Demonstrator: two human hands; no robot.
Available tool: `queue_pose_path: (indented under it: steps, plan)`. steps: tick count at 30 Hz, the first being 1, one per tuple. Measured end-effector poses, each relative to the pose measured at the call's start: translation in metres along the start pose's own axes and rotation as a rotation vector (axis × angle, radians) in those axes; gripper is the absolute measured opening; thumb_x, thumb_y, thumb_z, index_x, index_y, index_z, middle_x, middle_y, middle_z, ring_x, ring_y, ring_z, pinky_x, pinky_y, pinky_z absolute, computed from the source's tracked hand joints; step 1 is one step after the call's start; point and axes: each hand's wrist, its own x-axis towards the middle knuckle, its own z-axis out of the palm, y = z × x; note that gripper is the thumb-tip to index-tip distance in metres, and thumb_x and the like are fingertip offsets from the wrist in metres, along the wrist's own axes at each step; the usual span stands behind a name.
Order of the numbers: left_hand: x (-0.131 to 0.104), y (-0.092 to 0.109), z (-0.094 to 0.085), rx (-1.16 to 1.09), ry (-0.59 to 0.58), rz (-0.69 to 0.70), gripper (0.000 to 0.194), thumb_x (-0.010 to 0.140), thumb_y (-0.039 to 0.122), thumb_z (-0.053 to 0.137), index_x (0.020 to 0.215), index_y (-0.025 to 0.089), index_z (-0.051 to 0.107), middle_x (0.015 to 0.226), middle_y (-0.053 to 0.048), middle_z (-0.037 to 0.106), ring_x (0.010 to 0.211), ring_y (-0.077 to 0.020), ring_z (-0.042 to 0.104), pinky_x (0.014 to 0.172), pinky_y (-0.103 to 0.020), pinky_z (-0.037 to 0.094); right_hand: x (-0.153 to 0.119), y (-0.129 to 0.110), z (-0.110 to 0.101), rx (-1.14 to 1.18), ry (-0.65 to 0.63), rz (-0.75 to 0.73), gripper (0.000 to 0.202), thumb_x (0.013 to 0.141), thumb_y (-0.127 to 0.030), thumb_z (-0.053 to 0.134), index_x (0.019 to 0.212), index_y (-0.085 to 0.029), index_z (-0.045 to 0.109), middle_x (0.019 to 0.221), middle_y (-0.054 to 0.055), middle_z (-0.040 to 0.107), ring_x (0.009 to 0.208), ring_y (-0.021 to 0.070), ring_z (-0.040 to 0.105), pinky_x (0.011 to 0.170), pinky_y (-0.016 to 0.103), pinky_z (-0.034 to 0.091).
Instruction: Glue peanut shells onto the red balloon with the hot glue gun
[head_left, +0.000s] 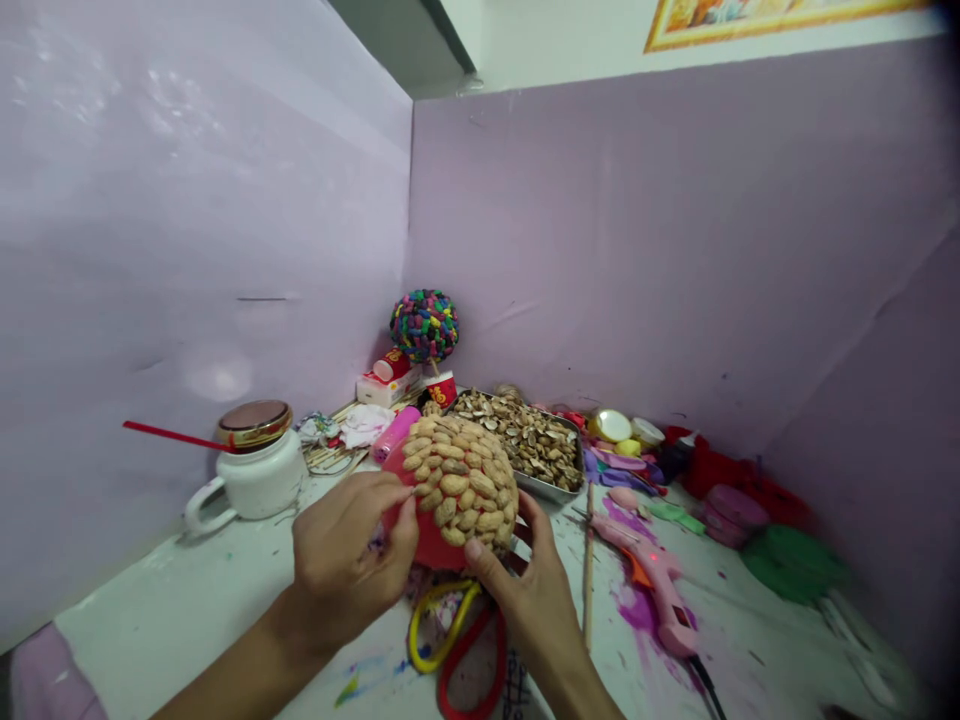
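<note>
Left hand: the left hand (351, 560) is closed on the near-left side of a red ball half covered in glued tan peanut shells (459, 492), thumb and forefinger pinched at the shell edge.
Right hand: the right hand (525, 590) cups the ball from below at about 5 o'clock, fingers partly curled, thumb pressed on the lowest shells.
Ball: held just above the white paint-stained desk (187, 600), at the middle of the view; bare red shows at its lower left.
Scissors: yellow-and-red-handled scissors (457, 640) lie on the desk at 6 o'clock of the ball, between the wrists.
Tray: a metal tray of loose peanut shells (536, 440) sits just beyond the ball at 1 o'clock.
Glue gun: a pink glue gun (660, 585) lies at 3 o'clock, near a thin wooden stick (589, 570).
Mug: a white mug with a gold lid (251, 465) and a red stick stands at 9 o'clock, well apart.
Finished piece: a ball of multicoloured shells on a stick (424, 325) stands in a red cup at 12 o'clock, against the lilac wall (675, 250).
</note>
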Motion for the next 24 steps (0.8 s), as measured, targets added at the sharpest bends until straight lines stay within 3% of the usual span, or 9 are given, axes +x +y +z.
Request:
queue_pose_path:
  steps: [7,15,24]
  plan:
    - [0.006,0.012,-0.005,0.125,-0.080,0.220,0.015,0.066,0.007,0.061,0.078,0.015,0.056,0.067,-0.004,0.064,0.061,-0.0160,0.059,0.057,-0.028,0.047,0.001,0.002,0.001,-0.002,0.043,-0.015,0.069,0.062,-0.038,0.069,0.121,-0.020,0.039,0.122,0.013,0.051,0.108,0.0277,0.052,0.083,0.038,0.049]
    - [0.011,0.013,-0.002,0.164,-0.186,0.317,0.008,0.070,0.008,0.058,0.070,0.016,0.056,0.061,-0.002,0.060,0.055,-0.0151,0.055,0.052,-0.028,0.041,-0.003,-0.001,0.002,-0.031,0.028,0.000,0.067,0.064,-0.035,0.068,0.121,-0.020,0.037,0.124,0.012,0.049,0.111,0.0269,0.050,0.085,0.038,0.047]
    - [0.014,0.021,-0.002,0.301,-0.264,0.318,0.020,0.074,0.015,0.052,0.056,0.020,0.047,0.051,0.001,0.048,0.048,-0.0158,0.043,0.049,-0.031,0.030,-0.007,-0.002,0.005,-0.067,0.099,-0.023,0.067,0.061,-0.029,0.070,0.121,-0.019,0.043,0.122,0.012,0.053,0.110,0.0289,0.051,0.086,0.038,0.047]
